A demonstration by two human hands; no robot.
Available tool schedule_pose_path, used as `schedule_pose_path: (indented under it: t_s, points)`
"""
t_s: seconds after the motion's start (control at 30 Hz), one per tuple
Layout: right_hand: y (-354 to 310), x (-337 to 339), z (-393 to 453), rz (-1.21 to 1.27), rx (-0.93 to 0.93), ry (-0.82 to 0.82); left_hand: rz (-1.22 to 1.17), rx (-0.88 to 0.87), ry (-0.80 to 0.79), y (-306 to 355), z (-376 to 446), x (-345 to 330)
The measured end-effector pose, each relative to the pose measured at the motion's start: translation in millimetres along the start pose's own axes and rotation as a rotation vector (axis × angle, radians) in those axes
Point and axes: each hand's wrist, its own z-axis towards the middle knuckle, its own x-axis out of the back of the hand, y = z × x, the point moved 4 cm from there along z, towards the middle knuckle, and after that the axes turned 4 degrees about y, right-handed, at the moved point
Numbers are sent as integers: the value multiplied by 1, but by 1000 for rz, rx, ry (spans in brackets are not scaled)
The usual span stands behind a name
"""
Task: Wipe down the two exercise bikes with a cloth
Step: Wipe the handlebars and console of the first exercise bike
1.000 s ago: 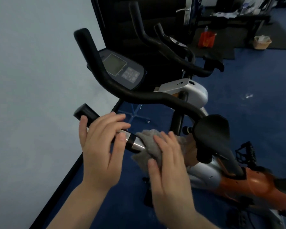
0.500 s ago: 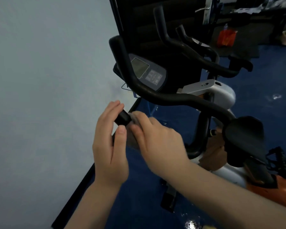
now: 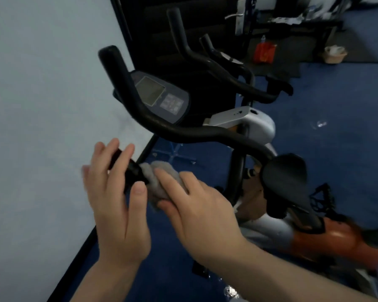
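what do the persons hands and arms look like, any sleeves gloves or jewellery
Both arms are bare as far as the frame shows: no sleeve reaches either forearm. The left hand and right hand wear no gloves, and no rings, watch or wristband show on the visible fingers and wrists. The left thumb's nail looks short and unpainted. The picture is soft, with some blur at the left fingertips, so finer marks cannot be made out.

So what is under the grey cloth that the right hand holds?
The grey fluffy cloth is wrapped on the near black handlebar grip, gripped by the right hand. The left hand holds the grip's end. The covered part cannot be seen.
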Motion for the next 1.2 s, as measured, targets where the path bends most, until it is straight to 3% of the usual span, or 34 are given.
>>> schedule_pose_path:
  t_s: [0.13, 0.2, 0.4, 0.6, 0.87, 1.03, 1.2]
  points:
    - [43, 7, -33, -47, -40, -84, 125, -188, -124, 19, -10, -27]
    - [55, 10, -43, -11, -79, -82, 112, -190, -216, 21, -19, -40]
    - [65, 7, -19, 278, -428, 116, 133, -189, -184, 20, -24, -48]
    - [43, -8, -37, 734, -690, 181, 148, -215, -209, 17, -25, -44]
    - [84, -6, 3, 923, -921, 603, 153, -140, -128, 22, -29, -49]
    - [76, -17, -16, 991, -995, 592, 152, -76, -99, 26, -33, -51]
    - [46, -23, -40, 1106, -1126, 553, 170, -111, -290, 22, -52, -43]
